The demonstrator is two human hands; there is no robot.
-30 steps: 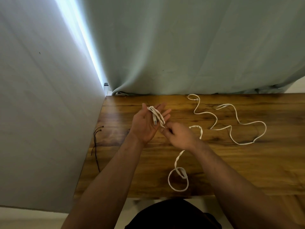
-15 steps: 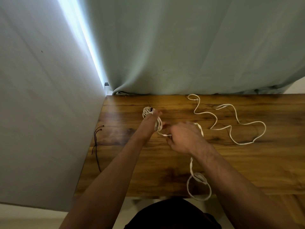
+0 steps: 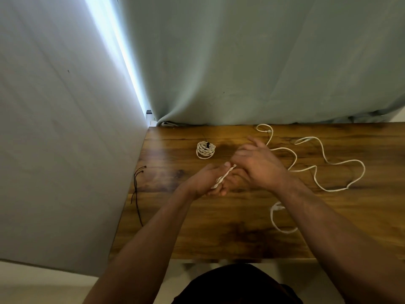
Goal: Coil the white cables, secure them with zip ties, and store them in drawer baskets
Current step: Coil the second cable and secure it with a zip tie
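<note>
Across the right of our brown wooden table [image 3: 219, 238] snakes a long loose white cable [image 3: 328, 163]. Mid-table, our left hand [image 3: 209, 182] grips a twisted white cable [image 3: 223, 177]. Our right hand [image 3: 256, 165] hides its far end, so we cannot tell its grip, and behind lies a small tied white coil [image 3: 205, 150].

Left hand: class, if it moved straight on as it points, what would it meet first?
The right hand, close ahead, just past the twisted white cable that the left hand grips; depth unclear.

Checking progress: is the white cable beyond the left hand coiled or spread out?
Coiled: the white cable lies in a tight round bundle with a black tie.
</note>
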